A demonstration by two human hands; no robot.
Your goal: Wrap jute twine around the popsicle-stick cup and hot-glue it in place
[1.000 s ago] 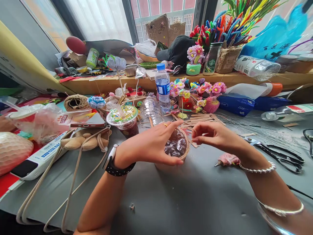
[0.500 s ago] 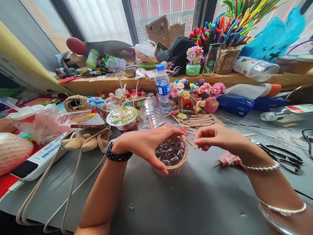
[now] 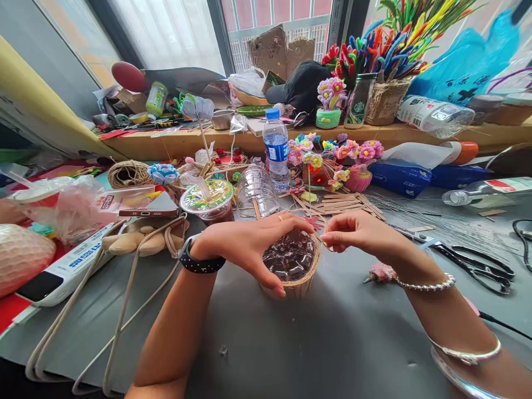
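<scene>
In the middle of the table stands a small round pot [image 3: 291, 257], its dark, glossy, ridged bottle base facing up. Flat wooden sticks form its side, and twine [image 3: 306, 278] runs round its upper edge. My left hand [image 3: 245, 244] reaches over the pot from the left, thumb on the near side and fingers on the far side, gripping it. Close by the pot's right edge, my right hand [image 3: 353, 231] pinches the loose end of the twine. A pink glue gun [image 3: 380, 272] lies partly hidden under my right forearm.
Black-handled scissors [image 3: 474, 263] lie to the right, near thin wires [image 3: 419, 213]. Behind the pot are loose wooden sticks [image 3: 347, 204], a clear bottle piece [image 3: 257, 191], a water bottle [image 3: 276, 149] and a lidded drink cup [image 3: 208, 199]. A corded bag [image 3: 145, 244] sits left.
My right hand has moved left, closer to the pot's edge, bringing the twine end in. More of the scissors and glue gun shows. My left hand stays on the pot.
</scene>
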